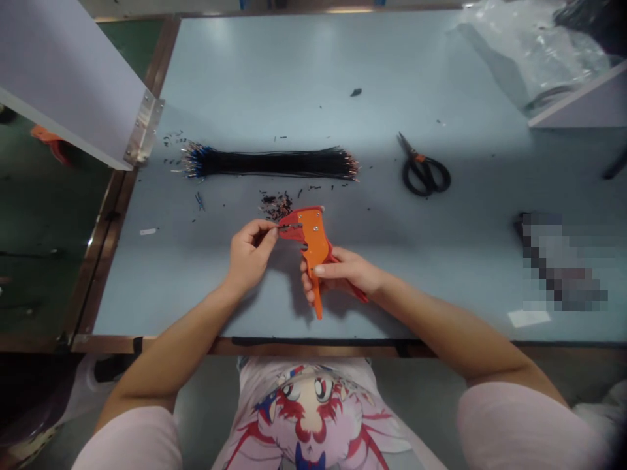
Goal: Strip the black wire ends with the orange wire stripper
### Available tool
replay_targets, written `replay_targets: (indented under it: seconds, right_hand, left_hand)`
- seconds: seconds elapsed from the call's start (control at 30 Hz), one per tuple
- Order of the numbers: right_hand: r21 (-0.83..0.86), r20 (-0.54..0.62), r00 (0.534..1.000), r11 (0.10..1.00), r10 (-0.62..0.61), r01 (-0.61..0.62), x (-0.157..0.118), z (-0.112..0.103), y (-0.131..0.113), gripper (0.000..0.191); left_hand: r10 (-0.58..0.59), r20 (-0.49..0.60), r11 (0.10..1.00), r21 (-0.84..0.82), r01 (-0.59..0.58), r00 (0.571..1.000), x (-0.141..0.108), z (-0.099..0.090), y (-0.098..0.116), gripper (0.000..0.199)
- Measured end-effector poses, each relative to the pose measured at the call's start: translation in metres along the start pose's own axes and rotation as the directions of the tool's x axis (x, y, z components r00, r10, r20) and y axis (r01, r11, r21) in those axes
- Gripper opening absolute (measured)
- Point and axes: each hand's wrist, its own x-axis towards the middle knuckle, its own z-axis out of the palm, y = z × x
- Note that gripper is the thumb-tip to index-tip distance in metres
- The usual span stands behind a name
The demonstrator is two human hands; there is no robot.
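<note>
My right hand (337, 271) is wrapped round the handles of an orange and red wire stripper (316, 238), its jaws pointing left. Between thumb and fingers, my left hand (252, 251) pinches a thin dark wire (277, 227) at the mouth of those jaws. Most of that wire is hidden by the hand and the tool. Just beyond the jaws lies a small heap of black and copper-coloured scraps (277, 205). Farther back a long bundle of black wires (274, 162) lies crosswise, with blue and bare metal ends at the left and copper-coloured ends at the right.
Black-handled scissors (425, 175) lie to the right of the bundle. A blurred-out dark object (563, 261) is at the far right, and a clear plastic bag (539, 46) is at the back right. A white panel (73, 78) rises at the left of the light blue table (294, 72).
</note>
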Motion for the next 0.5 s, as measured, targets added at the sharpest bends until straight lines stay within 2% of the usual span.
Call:
replay_targets:
  seconds: [0.5]
  right_hand:
    - [-0.071,-0.025,1.000,0.997,-0.002,0.001,-0.0011,0.0011,-0.0032,0.025]
  left_hand:
    - [0.070,0.000,0.998,-0.006,-0.070,0.998,-0.0028,-0.0013,0.0017,0.009]
